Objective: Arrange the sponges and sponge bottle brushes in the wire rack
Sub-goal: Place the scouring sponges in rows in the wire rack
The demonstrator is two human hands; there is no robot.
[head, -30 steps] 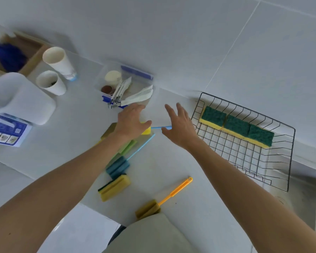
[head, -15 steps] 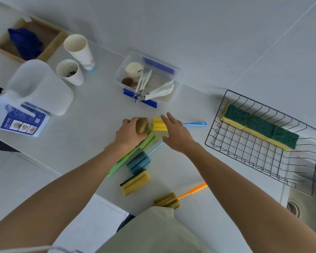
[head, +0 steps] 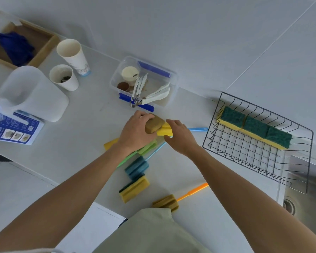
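I am at the pick-up step: my left hand (head: 135, 132) is closed around the brown sponge head (head: 154, 124) of one brush, and my right hand (head: 181, 136) has its fingers curled onto the yellow sponge head (head: 164, 131) of another, though I cannot tell how firm that grip is. Both heads sit on the table (head: 91, 125) just below the clear tub (head: 144, 83), touching each other between my hands. The yellow brush lies with its long axis nearly level across the view, its blue handle (head: 198, 129) pointing right toward the rack (head: 259, 154) and stopping just short of its near wire edge. The brown brush's handle is hidden under my hand, so I cannot say which way it runs. Three green-and-yellow sponges (head: 254, 127) already stand in a row along the rack's far side. Left on the table are a green brush (head: 146, 148), a blue sponge (head: 136, 168), a yellow sponge (head: 134, 189) and an orange-handled brush (head: 179, 198). Next, I judge, I should lift both brushes clear of the pile and carry them right, laying them lengthwise in the rack's free near part
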